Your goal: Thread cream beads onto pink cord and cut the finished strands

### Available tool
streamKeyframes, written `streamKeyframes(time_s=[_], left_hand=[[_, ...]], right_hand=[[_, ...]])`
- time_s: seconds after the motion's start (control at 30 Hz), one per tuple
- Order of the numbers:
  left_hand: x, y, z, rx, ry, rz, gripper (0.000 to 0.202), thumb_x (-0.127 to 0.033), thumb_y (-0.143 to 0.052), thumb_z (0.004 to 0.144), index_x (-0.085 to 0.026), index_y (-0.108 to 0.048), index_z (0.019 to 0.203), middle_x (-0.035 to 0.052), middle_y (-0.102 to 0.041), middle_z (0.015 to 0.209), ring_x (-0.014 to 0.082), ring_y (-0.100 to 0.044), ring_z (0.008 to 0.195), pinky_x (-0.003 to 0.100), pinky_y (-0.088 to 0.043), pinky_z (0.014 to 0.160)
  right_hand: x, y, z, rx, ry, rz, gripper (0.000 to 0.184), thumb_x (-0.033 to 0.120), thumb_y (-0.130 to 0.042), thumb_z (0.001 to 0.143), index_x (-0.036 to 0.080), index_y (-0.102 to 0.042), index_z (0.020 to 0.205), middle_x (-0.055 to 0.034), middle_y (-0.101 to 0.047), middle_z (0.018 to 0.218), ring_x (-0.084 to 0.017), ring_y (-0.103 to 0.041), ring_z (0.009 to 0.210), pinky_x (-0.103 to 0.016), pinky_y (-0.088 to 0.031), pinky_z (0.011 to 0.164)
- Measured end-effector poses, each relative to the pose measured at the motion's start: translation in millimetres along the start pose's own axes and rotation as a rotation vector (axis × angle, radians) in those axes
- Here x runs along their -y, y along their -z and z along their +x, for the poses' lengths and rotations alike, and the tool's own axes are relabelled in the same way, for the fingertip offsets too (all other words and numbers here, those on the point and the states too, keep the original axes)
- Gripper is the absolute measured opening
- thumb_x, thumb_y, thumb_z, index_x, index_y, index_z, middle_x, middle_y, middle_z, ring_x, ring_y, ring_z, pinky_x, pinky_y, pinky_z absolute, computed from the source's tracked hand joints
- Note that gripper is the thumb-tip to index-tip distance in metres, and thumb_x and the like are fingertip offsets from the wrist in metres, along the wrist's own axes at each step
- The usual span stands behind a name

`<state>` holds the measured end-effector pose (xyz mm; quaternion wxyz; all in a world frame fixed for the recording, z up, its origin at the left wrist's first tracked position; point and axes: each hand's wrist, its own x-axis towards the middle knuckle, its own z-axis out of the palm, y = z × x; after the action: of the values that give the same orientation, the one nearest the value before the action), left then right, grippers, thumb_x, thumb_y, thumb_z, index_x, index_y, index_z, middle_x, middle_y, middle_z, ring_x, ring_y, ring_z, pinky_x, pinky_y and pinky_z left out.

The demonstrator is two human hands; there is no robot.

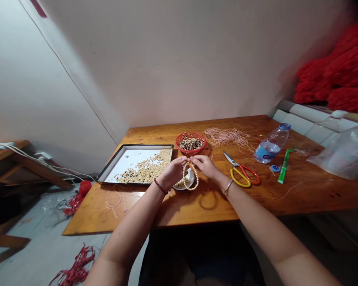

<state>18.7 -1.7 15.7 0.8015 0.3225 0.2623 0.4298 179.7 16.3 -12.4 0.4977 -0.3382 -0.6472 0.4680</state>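
Note:
A loop of pale beads, a bead bracelet (193, 188), hangs from my fingertips above the table. My left hand (174, 171) pinches its top from the left. From the other side my right hand (205, 165) pinches the same spot, the two thumbs and forefingers almost touching. Any knot or cord end between the fingers is too small to make out. Below and behind the loop stands a small white bowl (191, 178) with pale beads in it, partly covered by my left hand. The bracelet's shadow falls on the wood to the right.
Left lies a black-rimmed tray (134, 146) of loose beads. Behind my hands is a red basket (178, 147) of strung beads. Pink cord (226, 136), scissors (241, 171), a water bottle (270, 145) and a green tube (284, 169) lie right on the wooden table (179, 214).

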Motion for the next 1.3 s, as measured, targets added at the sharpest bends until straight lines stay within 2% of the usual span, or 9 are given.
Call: streamKeyframes(time_s=[0.17,0.3,0.43,0.53,0.63,0.87,1.0,1.1,1.3], left_hand=[[-1,-0.9,-3,-0.013,0.041,0.04,0.008,-0.023,-0.067,0.079,-0.016,-0.064,0.082,0.0012,-0.064,0.082,0.0082,-0.055,0.066,0.018,-0.04,0.054],[-1,-1.5,-2,-0.03,-0.002,0.026,0.004,-0.021,-0.065,0.079,-0.017,-0.063,0.081,0.0,-0.065,0.087,0.0085,-0.057,0.071,0.019,-0.041,0.06],[0,-0.3,1,0.024,-0.059,0.018,0.005,-0.019,-0.063,0.079,-0.016,-0.061,0.077,0.0012,-0.065,0.094,0.0112,-0.059,0.084,0.023,-0.045,0.074],[2,1.3,3,0.067,-0.075,0.008,0.006,-0.019,-0.064,0.079,-0.016,-0.059,0.077,0.0023,-0.064,0.094,0.0124,-0.059,0.086,0.025,-0.045,0.077],[3,2.0,3,0.074,-0.085,0.001,0.006,-0.018,-0.064,0.079,-0.017,-0.058,0.078,0.0017,-0.062,0.092,0.0123,-0.058,0.085,0.024,-0.045,0.076],[5,-5.5,-1,0.101,-0.117,-0.013,0.009,-0.017,-0.06,0.082,-0.016,-0.056,0.074,0.0014,-0.056,0.086,0.0101,-0.054,0.077,0.022,-0.045,0.071],[4,-10.2,-4,0.1,-0.107,-0.009,0.012,-0.016,-0.058,0.083,-0.015,-0.052,0.072,0.0014,-0.052,0.083,0.0077,-0.05,0.069,0.019,-0.044,0.064],[4,-10.6,-5,0.102,-0.093,-0.023,0.016,-0.018,-0.06,0.082,-0.015,-0.05,0.07,0.0007,-0.051,0.08,0.0069,-0.049,0.066,0.018,-0.044,0.064],[4,-7.5,-2,0.084,-0.095,-0.035,0.005,-0.017,-0.061,0.082,-0.015,-0.058,0.077,0.0028,-0.061,0.091,0.0107,-0.058,0.081,0.022,-0.048,0.073]], right_hand=[[7,-1,-5,0.064,-0.194,0.344,0.033,0.049,-0.066,0.074,0.017,-0.062,0.067,0.0044,-0.045,0.053,-0.007,-0.033,0.047,-0.021,-0.025,0.046],[7,-4,-6,-0.012,-0.264,0.463,0.033,0.046,-0.07,0.071,0.017,-0.057,0.06,0.0032,-0.052,0.059,-0.007,-0.044,0.055,-0.02,-0.036,0.053],[9,-5,-6,0.013,-0.286,0.547,0.03,0.044,-0.072,0.07,0.018,-0.058,0.065,0.003,-0.055,0.067,-0.009,-0.053,0.064,-0.025,-0.046,0.067],[13,-6,-8,0.011,-0.337,0.573,0.028,0.043,-0.071,0.071,0.018,-0.06,0.072,0.0039,-0.053,0.063,-0.009,-0.053,0.06,-0.024,-0.045,0.06],[15,-6,-9,0.007,-0.357,0.587,0.029,0.042,-0.07,0.073,0.018,-0.057,0.069,0.0041,-0.052,0.057,-0.009,-0.051,0.056,-0.02,-0.039,0.05],[14,-6,-7,0.066,-0.451,0.84,0.012,0.025,-0.071,0.075,0.017,-0.062,0.077,0.0039,-0.057,0.067,-0.005,-0.049,0.055,-0.016,-0.042,0.049],[13,-5,-6,0.071,-0.476,0.868,0.01,0.022,-0.068,0.076,0.016,-0.064,0.082,0.0045,-0.056,0.065,-0.004,-0.047,0.051,-0.014,-0.041,0.047],[14,-5,-6,0.037,-0.495,0.876,0.009,0.02,-0.069,0.075,0.016,-0.061,0.077,0.0063,-0.051,0.057,-0.003,-0.044,0.047,-0.013,-0.04,0.043],[17,-5,-7,-0.001,-0.52,0.852,0.011,0.025,-0.068,0.076,0.018,-0.06,0.077,0.0047,-0.055,0.059,-0.006,-0.052,0.051,-0.015,-0.042,0.044]])
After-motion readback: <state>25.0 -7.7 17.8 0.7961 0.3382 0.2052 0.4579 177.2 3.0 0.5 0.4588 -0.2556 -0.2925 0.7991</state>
